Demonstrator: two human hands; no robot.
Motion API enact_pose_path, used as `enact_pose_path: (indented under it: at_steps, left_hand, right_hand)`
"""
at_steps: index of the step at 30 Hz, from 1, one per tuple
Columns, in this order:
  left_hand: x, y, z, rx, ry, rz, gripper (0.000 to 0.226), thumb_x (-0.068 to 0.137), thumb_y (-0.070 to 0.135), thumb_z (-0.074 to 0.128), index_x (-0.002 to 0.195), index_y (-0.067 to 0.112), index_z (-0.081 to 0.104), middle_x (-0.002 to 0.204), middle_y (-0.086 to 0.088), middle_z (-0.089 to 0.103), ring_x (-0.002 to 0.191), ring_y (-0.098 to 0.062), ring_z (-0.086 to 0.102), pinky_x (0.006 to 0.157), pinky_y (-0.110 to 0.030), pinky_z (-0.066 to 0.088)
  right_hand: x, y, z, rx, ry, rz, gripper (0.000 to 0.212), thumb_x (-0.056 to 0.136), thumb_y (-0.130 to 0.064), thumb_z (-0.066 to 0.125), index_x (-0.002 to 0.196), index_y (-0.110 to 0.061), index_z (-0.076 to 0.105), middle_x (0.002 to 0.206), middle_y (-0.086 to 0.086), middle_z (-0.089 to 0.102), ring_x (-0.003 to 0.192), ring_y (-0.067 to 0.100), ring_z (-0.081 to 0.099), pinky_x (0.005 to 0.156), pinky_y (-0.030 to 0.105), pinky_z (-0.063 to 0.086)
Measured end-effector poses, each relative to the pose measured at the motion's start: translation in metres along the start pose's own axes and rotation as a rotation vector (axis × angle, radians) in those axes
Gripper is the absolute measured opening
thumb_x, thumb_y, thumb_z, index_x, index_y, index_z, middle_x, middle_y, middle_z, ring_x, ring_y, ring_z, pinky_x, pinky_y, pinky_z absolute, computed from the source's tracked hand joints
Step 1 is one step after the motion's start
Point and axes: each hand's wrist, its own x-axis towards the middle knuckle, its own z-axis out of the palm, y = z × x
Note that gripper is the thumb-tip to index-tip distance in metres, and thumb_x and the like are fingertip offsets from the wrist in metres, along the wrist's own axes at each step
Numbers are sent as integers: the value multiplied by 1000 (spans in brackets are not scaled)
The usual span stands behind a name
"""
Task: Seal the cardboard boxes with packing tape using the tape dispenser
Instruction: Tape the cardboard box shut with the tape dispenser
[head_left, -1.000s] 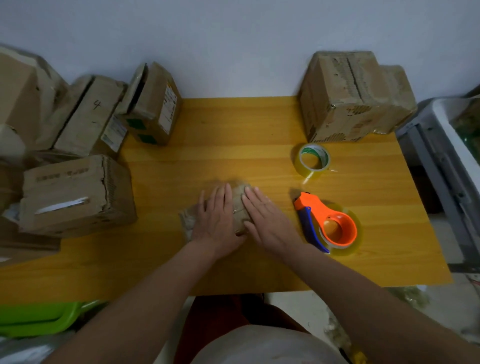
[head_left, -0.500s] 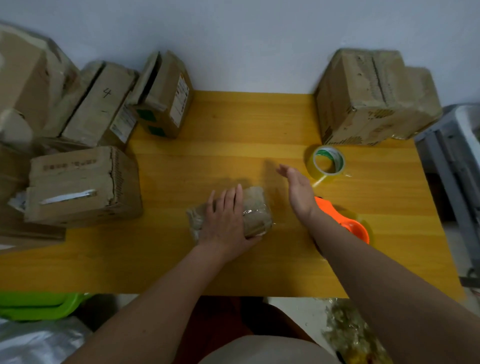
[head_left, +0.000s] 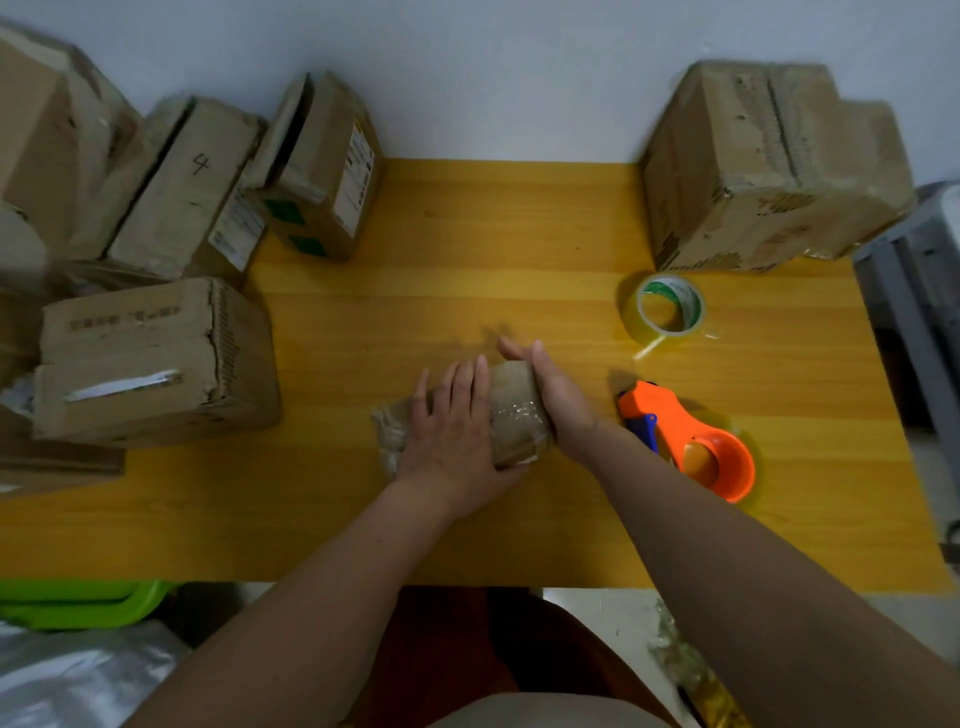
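A small cardboard box (head_left: 514, 415) wrapped in clear tape lies on the yellow wooden table (head_left: 467, 249), near its middle. My left hand (head_left: 454, 426) lies flat on top of the box with straight fingers. My right hand (head_left: 550, 387) presses its palm and straight fingers against the box's right side. The orange tape dispenser (head_left: 696, 441) with a blue handle lies on the table just right of my right wrist, untouched. A loose roll of clear packing tape (head_left: 670, 309) sits farther back to the right.
Several cardboard boxes (head_left: 156, 358) crowd the table's left side and back left. A large box (head_left: 769, 166) stands at the back right against the wall. A grey rack (head_left: 924, 291) is at the right edge, a green bin (head_left: 78, 603) at lower left.
My right hand lifted off the box top, swung out to the right, then came back against the box's right side. My left hand stayed on top. The view shifted slightly.
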Motion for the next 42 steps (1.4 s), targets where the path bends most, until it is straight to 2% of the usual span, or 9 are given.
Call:
enact_pose_path:
  at_steps: [3,8,12,19,23,33,36,40,42]
  left_hand:
    - [0,1,-1,-9,4,-5,122,74,85,36,150,4,-13,156,-10,7,144,-28,6,117,-50,-5]
    - [0,1,-1,-1,2,-9,124,73,85,39,150,3,-13,157,-10,6,145,-27,6,118,-49,-5]
    - [0,0,-2,5,13,-10,124,72,84,41,151,2,-7,156,-12,12,144,-28,10,116,-49,-5]
    - [0,1,-2,7,24,-12,124,70,85,40,152,2,-2,155,-11,17,141,-28,13,115,-48,-5]
    - [-1,1,-2,-18,11,-7,125,71,85,42,151,4,-11,155,-9,10,143,-27,10,118,-48,-2]
    - [4,-3,13,-50,106,-13,121,60,79,49,147,-2,25,139,-14,43,127,-30,33,109,-46,15]
    - [3,-4,10,-64,84,-10,118,63,76,46,149,-2,23,141,-14,41,130,-31,33,110,-46,13]
    - [2,-4,5,-93,46,11,117,73,76,48,152,2,4,153,-13,23,140,-29,21,115,-46,6]
    - [0,-3,2,-104,25,9,118,76,77,49,152,6,-7,156,-10,14,143,-28,12,117,-45,4]
  right_hand:
    - [5,2,-10,-31,-29,111,59,99,-56,16,146,-25,35,136,2,51,128,20,48,111,41,36]
    - [-17,5,-23,-131,236,35,86,83,-80,26,147,-25,36,151,-6,36,140,10,31,116,31,21]
    - [-30,19,-1,37,115,-89,50,103,-40,12,142,-20,37,134,-10,49,122,0,46,106,17,33]
    - [-13,10,-4,204,24,11,59,102,-44,7,147,-15,31,144,8,43,136,21,39,115,36,27]
    - [-18,22,-18,373,334,-106,63,104,-41,10,118,-5,59,125,17,60,129,24,49,117,42,24]
    - [17,44,16,565,695,-134,72,103,-44,21,67,-16,76,118,19,65,120,30,55,109,42,39]
    - [23,53,11,519,780,-70,70,102,-47,24,69,-13,76,109,19,69,109,32,61,101,43,45]
    - [15,42,18,493,959,-6,57,103,-30,35,75,5,69,71,14,66,66,24,62,64,23,50]
    - [6,37,14,289,1036,-35,48,102,-23,40,84,11,68,74,17,66,67,25,59,59,18,48]
